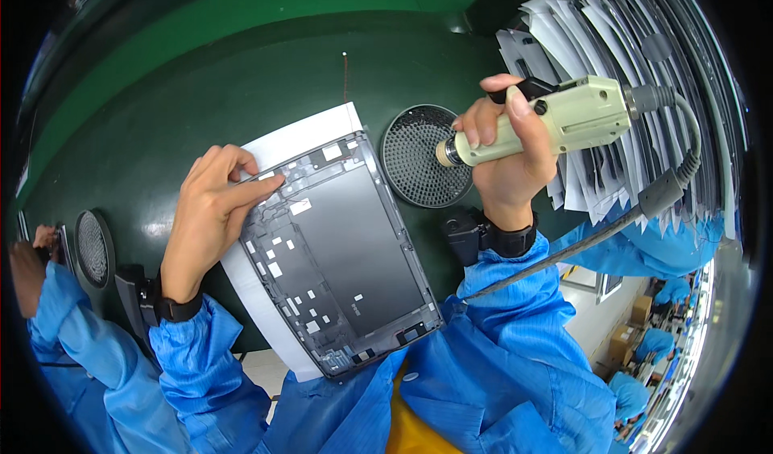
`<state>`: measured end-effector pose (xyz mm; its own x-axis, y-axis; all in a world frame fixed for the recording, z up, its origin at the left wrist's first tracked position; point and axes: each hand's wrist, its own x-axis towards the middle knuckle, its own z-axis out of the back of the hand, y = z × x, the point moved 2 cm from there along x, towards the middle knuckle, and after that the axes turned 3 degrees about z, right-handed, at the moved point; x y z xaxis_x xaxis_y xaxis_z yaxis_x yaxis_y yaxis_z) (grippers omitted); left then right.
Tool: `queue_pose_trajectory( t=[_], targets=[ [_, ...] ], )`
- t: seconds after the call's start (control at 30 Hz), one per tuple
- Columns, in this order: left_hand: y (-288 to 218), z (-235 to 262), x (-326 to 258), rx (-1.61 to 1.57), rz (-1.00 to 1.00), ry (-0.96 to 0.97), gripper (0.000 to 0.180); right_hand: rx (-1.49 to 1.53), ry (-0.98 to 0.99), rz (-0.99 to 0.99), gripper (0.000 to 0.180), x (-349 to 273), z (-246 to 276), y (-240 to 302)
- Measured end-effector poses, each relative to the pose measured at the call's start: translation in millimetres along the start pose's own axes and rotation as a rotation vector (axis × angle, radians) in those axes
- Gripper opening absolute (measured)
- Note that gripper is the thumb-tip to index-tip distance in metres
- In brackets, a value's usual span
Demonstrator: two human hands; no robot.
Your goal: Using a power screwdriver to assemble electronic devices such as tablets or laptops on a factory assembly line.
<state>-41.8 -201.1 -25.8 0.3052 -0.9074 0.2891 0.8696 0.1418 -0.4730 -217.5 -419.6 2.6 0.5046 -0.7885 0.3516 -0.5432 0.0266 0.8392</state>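
Note:
A dark grey laptop casing panel (354, 244), dotted with small white stickers, lies tilted on a white sheet (302, 136) before me. At its upper left edge my left hand (213, 204) grips it, one digit pressed on the inner face and the other fingers bent near the rim. What lies beneath those fingertips is hidden. Wrapped in my right hand (511, 144) is a pale green electric screwdriver (584, 116), its cable leaving from the rear. The screwdriver's nose sits above the right side of a round tray (403, 182) with a perforated grid.
Upright sheets or thin panels (620, 67) stand packed at the right. The grey cable (564, 252) loops down past my right forearm. At the left are another round tray (94, 248) and a co-worker's blue sleeve (88, 317). Dark green bench surface (153, 164) lies beyond.

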Motion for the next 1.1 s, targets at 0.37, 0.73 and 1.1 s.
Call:
queue_pose_trajectory(
  t=[0.37,0.73,1.1],
  targets=[
    [-1.1,-2.5,1.1,0.003,0.024,0.006,0.028,-0.261,0.039,-0.006,0.033,1.4,2.2,-1.1],
    [-2.3,-1.4,0.5,0.009,0.030,-0.008,0.024,-0.070,-0.008,0.003,0.021,4.2,3.9,-6.7],
    [-1.8,-1.4,1.9,-0.019,0.016,-0.004,0.024,-0.076,-0.017,-0.005,0.023,5.0,7.7,-7.8]
  ],
)
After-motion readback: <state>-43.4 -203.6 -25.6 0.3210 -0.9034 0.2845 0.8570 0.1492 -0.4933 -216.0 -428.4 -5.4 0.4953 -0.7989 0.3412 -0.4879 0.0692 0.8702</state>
